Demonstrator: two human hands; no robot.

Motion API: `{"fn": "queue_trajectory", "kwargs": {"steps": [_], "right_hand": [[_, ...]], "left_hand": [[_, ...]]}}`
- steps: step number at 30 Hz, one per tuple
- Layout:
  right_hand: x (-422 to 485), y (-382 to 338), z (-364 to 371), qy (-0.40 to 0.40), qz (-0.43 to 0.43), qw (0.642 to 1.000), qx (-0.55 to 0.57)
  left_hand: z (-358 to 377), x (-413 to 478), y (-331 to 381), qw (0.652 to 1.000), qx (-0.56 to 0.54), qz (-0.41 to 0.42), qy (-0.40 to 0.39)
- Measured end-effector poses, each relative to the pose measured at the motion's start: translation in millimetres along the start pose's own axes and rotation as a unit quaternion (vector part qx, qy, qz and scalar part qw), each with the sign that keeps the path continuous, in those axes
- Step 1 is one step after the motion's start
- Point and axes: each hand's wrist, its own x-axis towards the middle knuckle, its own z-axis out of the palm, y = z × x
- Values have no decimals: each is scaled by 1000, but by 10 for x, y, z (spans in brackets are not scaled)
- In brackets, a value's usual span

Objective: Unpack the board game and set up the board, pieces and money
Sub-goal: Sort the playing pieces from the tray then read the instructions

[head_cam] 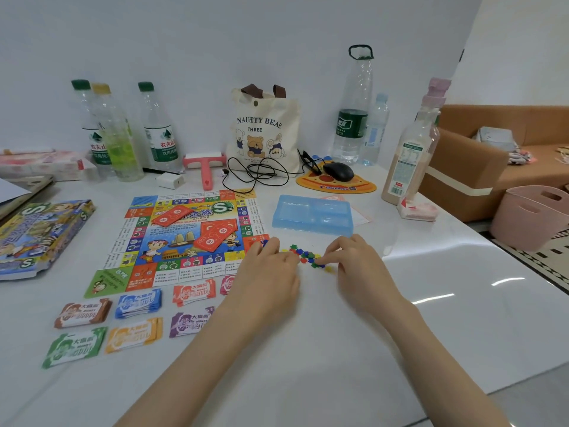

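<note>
Your left hand (pixel 271 266) lies knuckles-up at the board's near right corner, fingers curled down toward the left end of the coloured pieces (pixel 306 255); whether it holds one, you cannot tell from here. Your right hand (pixel 354 257) meets the same cluster from the other side, thumb and forefinger drawn close at its right end (a piece between them would be too small to make out).

The pieces, red, blue, green and yellow, sit in a loose row on the white table (pixel 338 349) between your two hands, just right of the board (pixel 184 235); the board lies flat and unfolded, with two red card decks (pixel 217 234) on its middle. The money stacks (pixel 138 303) are laid in two rows just in front of the board; your left forearm covers part of the pink one. The blue plastic tray (pixel 312 214) rests just beyond the pieces; the game box (pixel 40 235) lies left of the board.
</note>
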Motion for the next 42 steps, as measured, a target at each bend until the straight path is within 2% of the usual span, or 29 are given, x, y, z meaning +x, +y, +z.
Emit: {"fn": "queue_trajectory", "kwargs": {"steps": [3,10,13,19,24,28,36,42], "right_hand": [[-49,6,6,-4,-5,1000,-1],[-48,-44,-11,18,-12,995,99],[-15,-58,-10,32,18,998,58],[-7,-79,11,-9,32,999,-34],[-20,-75,2,17,36,998,-38],[-30,-135,-18,50,27,998,22],[-12,-249,50,32,-2,998,51],[162,-384,38,6,-11,999,-35]], "left_hand": [[35,31,52,998,17,-37,-46],[1,-1,57,997,-20,-56,-51],[-9,-23,26,996,-41,-67,-52],[-35,-17,-5,994,-43,-66,-71],[-124,-92,-57,984,-126,-96,-83],[-128,-161,-116,974,-178,-113,-88],[-64,-334,-334,967,-227,-106,-54],[-103,-409,-423,954,-283,-81,-46]]}}
